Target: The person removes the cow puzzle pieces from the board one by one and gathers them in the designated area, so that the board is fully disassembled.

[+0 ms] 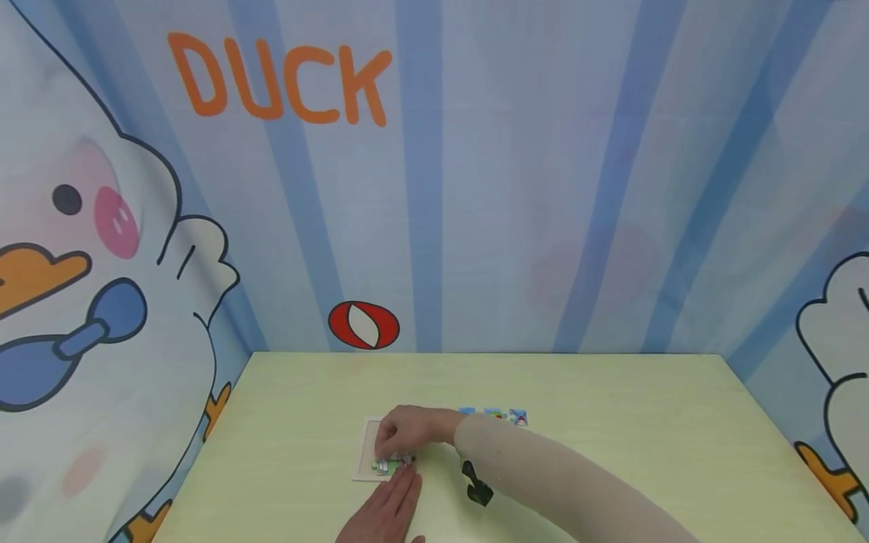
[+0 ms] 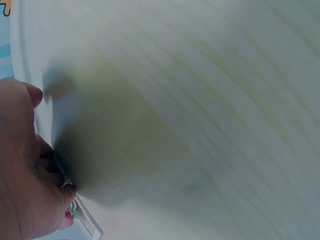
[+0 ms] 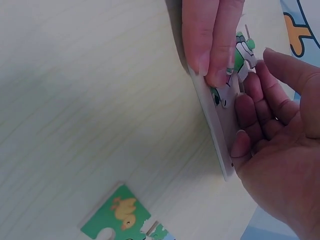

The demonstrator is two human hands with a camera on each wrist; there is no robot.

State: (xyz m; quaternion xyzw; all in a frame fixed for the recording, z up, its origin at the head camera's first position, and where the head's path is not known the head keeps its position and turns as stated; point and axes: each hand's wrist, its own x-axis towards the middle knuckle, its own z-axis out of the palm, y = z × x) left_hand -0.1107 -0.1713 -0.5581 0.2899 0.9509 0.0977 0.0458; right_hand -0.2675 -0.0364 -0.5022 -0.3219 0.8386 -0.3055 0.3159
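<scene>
A pale, shallow puzzle board (image 1: 367,434) lies on the table with green and white picture puzzle pieces (image 1: 385,467) in it. Over its near edge, my left hand (image 1: 384,507) lays straight fingers (image 3: 200,37), pressing beside the pieces. Reaching across from the right, my right hand (image 1: 411,427) curls over the board and pinches a green and white puzzle piece (image 3: 243,54) at its edge between thumb and fingers. The palm hides part of the board in the head view. In the left wrist view, my left hand (image 2: 25,170) covers most of the board.
Beyond my right forearm, several loose puzzle pieces (image 1: 518,417) lie in a row, partly hidden by the sleeve (image 1: 543,467). One green piece with a yellow duckling (image 3: 123,212) shows in the right wrist view. A small black object (image 1: 477,486) hangs by the sleeve. Behind the table (image 1: 624,422) stands a duck-printed backdrop.
</scene>
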